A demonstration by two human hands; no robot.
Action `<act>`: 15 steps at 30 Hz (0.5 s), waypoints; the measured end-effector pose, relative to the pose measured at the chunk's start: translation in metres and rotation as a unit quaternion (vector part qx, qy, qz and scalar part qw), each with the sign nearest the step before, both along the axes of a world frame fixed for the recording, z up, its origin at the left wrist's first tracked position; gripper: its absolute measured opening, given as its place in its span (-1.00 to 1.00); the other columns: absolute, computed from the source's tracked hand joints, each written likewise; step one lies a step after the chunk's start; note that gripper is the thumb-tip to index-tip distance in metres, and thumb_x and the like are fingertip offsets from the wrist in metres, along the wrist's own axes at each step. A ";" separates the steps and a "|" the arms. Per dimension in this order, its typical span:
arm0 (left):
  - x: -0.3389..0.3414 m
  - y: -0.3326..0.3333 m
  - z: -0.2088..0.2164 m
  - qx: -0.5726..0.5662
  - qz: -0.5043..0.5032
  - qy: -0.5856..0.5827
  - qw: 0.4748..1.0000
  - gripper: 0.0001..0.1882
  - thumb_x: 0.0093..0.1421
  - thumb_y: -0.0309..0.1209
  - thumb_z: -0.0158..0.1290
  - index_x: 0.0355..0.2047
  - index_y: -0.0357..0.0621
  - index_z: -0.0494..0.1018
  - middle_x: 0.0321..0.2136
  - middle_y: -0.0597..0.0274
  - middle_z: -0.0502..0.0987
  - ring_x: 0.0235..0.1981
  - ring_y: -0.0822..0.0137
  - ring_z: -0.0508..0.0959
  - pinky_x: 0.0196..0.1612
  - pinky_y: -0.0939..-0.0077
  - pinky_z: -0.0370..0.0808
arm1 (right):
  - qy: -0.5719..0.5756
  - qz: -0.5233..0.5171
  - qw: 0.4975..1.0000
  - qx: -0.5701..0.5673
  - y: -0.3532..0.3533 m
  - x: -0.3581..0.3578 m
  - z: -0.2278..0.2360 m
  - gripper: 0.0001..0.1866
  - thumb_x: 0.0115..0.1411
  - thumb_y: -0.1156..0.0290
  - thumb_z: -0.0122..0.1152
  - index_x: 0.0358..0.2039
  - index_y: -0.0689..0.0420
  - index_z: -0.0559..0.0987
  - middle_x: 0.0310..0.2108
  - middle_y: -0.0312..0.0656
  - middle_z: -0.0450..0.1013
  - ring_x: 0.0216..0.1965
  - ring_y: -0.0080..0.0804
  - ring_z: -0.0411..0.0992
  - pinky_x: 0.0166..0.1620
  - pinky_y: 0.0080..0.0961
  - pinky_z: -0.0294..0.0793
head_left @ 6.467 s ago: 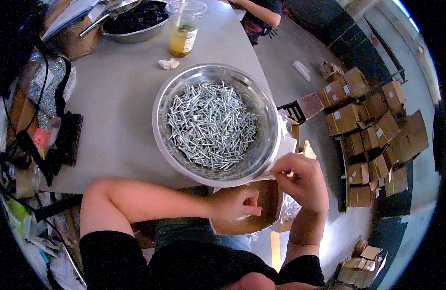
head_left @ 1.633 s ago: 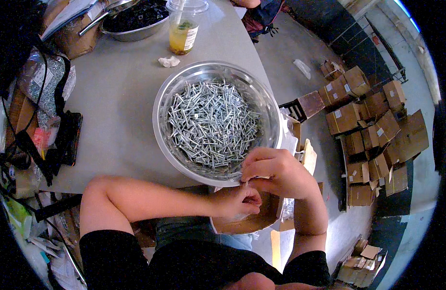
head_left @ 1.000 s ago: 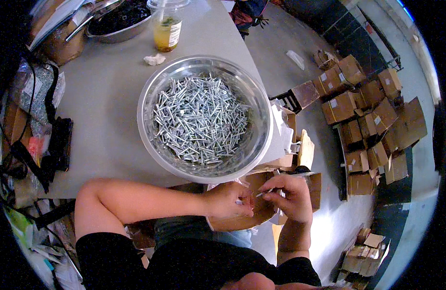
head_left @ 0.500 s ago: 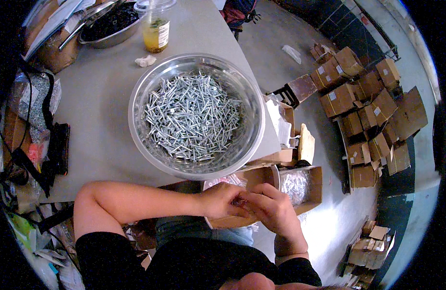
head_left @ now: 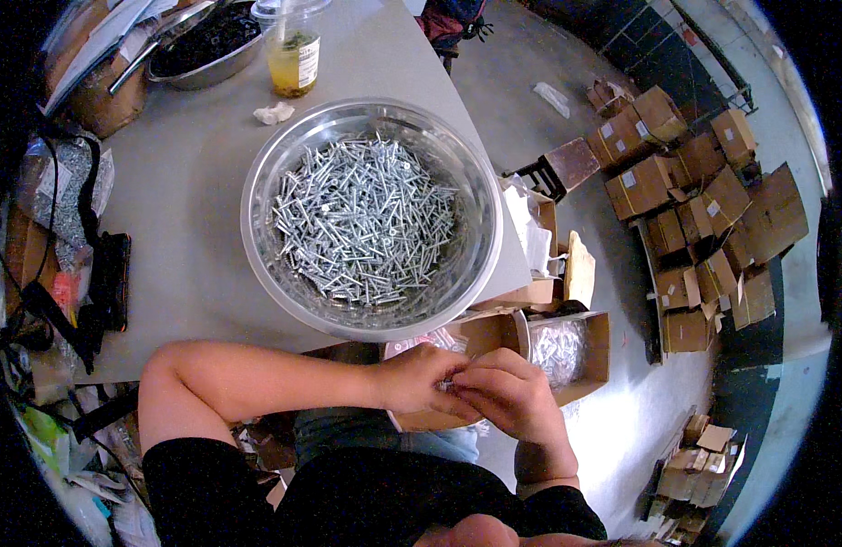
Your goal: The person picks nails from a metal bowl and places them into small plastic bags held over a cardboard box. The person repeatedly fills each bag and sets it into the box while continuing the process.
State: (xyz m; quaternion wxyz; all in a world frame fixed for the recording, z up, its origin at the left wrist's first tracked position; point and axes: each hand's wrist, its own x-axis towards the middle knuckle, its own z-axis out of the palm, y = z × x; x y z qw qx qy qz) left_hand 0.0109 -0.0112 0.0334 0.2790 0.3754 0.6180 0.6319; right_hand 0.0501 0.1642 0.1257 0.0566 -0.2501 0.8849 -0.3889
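Just off the table's near edge, my left hand is curled closed around small shiny metal pieces that look like screws. My right hand meets it from the right, fingertips pinched together against the left hand's opening. What the right fingertips hold is hidden. Beyond both hands, a large steel bowl full of silver screws stands on the grey table's corner. Below the hands are open cardboard boxes, one with clear bags of screws, another with pink-printed bags.
On the table are a drink cup, crumpled tissue, a basin of dark parts and a black device. A bag of screws lies left. Stacked cartons and a stool stand right.
The right fingers have shifted slightly against the left hand, and shiny metal now shows between the two hands. The bowl and boxes look the same.
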 end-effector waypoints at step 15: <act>0.000 0.000 0.001 0.004 -0.015 -0.001 1.000 -0.54 -0.07 -0.08 0.34 -0.42 -0.20 0.45 -0.56 0.14 0.49 -0.50 0.30 0.50 -0.39 0.40 0.41 | 0.003 0.027 1.000 0.013 -0.008 0.004 0.016 -0.71 -0.09 0.48 0.33 -0.26 0.10 0.60 -0.29 -0.15 0.51 -0.26 -0.16 0.51 -0.20 -0.35 0.54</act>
